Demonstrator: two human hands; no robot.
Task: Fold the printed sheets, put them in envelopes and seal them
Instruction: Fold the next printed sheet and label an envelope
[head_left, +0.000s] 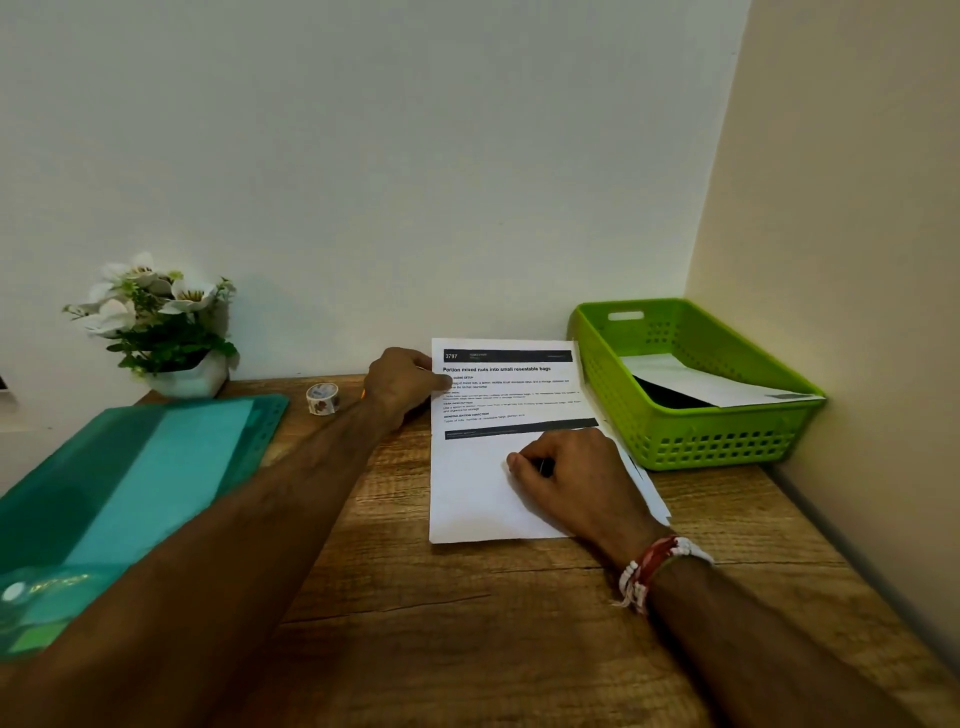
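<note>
A printed sheet (478, 493) with a dark header bar and black text lies on top of a small stack of sheets on the wooden desk (467, 623), near the wall. My left hand (402, 384) pinches the sheet's upper left edge, thumb on the print. My right hand (566, 478) rests on the sheet's blank lower half with its fingers curled under. A green plastic basket (691, 447) at the right holds white envelopes (711, 384), one showing a dark inside.
A roll of patterned tape (322, 398) stands left of the sheets. A teal plastic folder (130, 483) lies at the desk's left side. A white pot of artificial flowers (156, 327) sits at the back left. Walls close the back and right.
</note>
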